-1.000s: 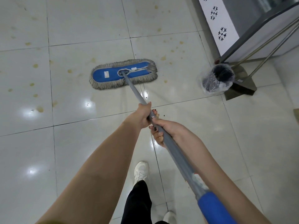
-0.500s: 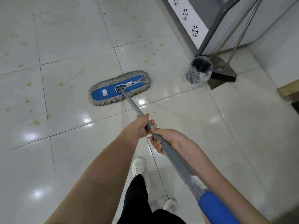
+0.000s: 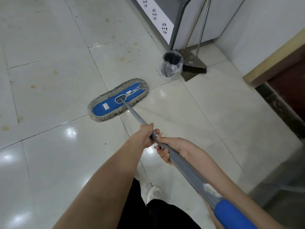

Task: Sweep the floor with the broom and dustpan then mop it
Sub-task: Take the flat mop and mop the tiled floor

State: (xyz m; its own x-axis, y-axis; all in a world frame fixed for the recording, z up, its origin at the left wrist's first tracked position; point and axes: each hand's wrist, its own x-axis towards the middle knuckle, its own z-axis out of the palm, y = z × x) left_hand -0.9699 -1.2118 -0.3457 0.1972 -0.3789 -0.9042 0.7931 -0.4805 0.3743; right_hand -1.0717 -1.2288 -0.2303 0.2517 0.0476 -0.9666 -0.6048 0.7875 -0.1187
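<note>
With left hand (image 3: 145,136) and right hand (image 3: 170,147) both gripping the mop handle (image 3: 137,115), we should press the mop head (image 3: 105,107) flat and push toward far-left stains (image 3: 33,86).

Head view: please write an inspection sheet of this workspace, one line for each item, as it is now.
Surface: glossy tiled floor, yellowish stains on several tiles.
Job's things: mop head flat on the floor; broom and dustpan stand in the corner by the cabinet.
Clutter: small lined bin beside the dustpan.
Hands: left hand and right hand both grip the mop handle, left nearer the head.
Cables: nothing seen.
Surroundings: white wall, wooden-looking frame on the right.
</note>
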